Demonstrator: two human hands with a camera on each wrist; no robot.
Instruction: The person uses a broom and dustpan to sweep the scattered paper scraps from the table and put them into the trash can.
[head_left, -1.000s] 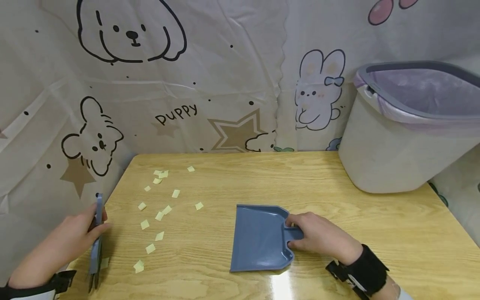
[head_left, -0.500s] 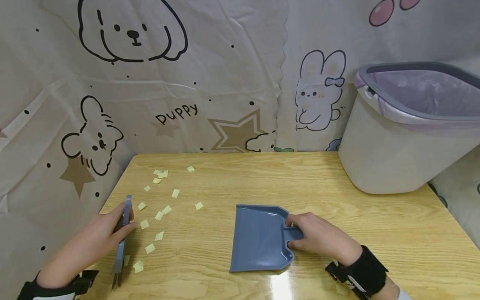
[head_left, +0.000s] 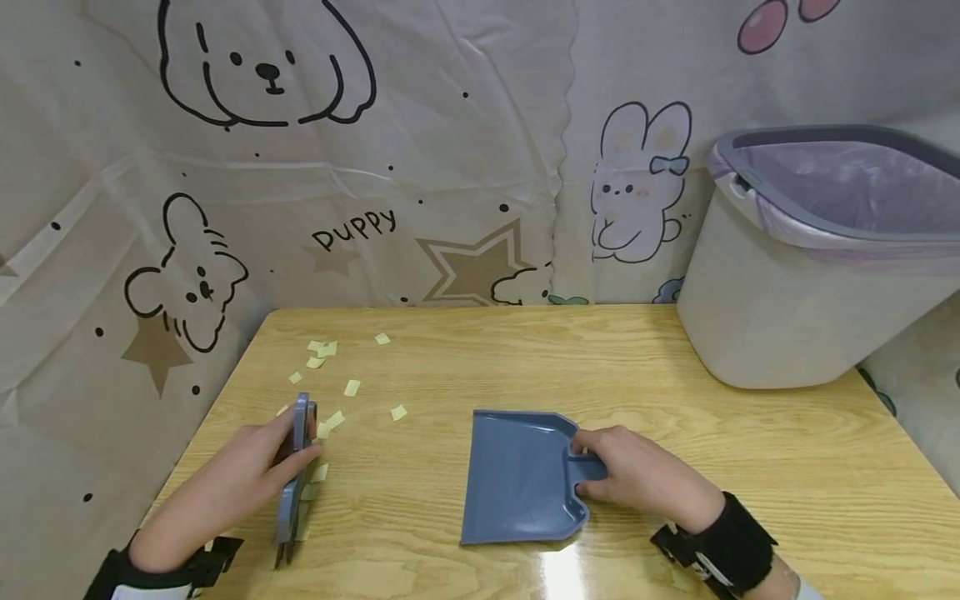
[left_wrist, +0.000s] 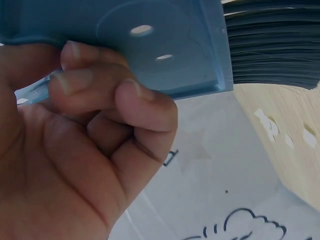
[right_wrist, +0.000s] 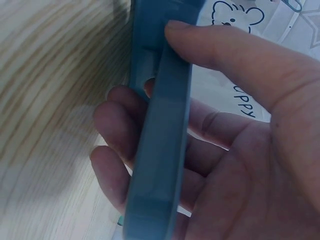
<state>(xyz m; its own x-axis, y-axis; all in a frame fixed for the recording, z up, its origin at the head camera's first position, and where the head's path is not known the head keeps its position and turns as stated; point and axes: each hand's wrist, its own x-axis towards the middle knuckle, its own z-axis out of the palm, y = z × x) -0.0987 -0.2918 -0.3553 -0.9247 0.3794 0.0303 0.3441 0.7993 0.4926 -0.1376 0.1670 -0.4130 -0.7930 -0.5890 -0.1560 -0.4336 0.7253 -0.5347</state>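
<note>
In the head view my left hand [head_left: 266, 454] grips a small blue-grey hand brush [head_left: 288, 510], held on edge at the left part of the table. The left wrist view shows its flat blue body with two slots, fingers curled against it, and dark bristles [left_wrist: 272, 50] beyond. Small pale-yellow paper squares [head_left: 352, 388] lie scattered around and behind the brush, some partly hidden by it. My right hand [head_left: 637, 468] holds a blue-grey dustpan [head_left: 517, 479] flat on the table, its wide lip facing left. Fingers and thumb wrap round the dustpan handle [right_wrist: 159, 150] in the right wrist view.
A pale trash bin [head_left: 795, 312] with a purple liner stands at the table's back right. The wood-grain table [head_left: 420, 508] meets a cartoon-printed cloth [head_left: 450, 183] at the back and left.
My left hand has carried the brush rightward from the table's left edge to the paper squares, and now covers several of them. My right hand and the dustpan have stayed still.
</note>
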